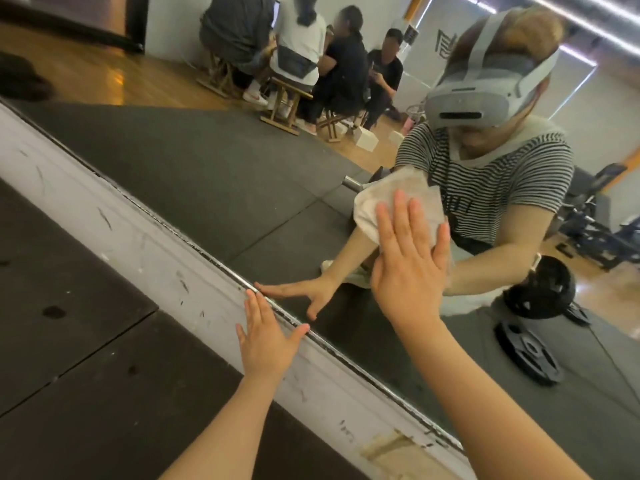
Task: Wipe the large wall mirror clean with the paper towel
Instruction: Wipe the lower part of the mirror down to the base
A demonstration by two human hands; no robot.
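Note:
The large wall mirror point(214, 174) fills the upper right of the view, its lower edge running diagonally. My right hand point(408, 258) presses a crumpled white paper towel point(394, 192) flat against the glass, fingers straight and spread. My left hand point(266, 334) rests open on the white wall strip point(114, 209) just below the mirror's edge, fingertips near the glass. The mirror shows my own reflection with both hands.
Dark rubber floor mats point(79, 341) lie below the white strip. In the reflection: several seated people on wooden stools at the back, a dumbbell and a weight plate on the floor to the right, gym equipment at far right.

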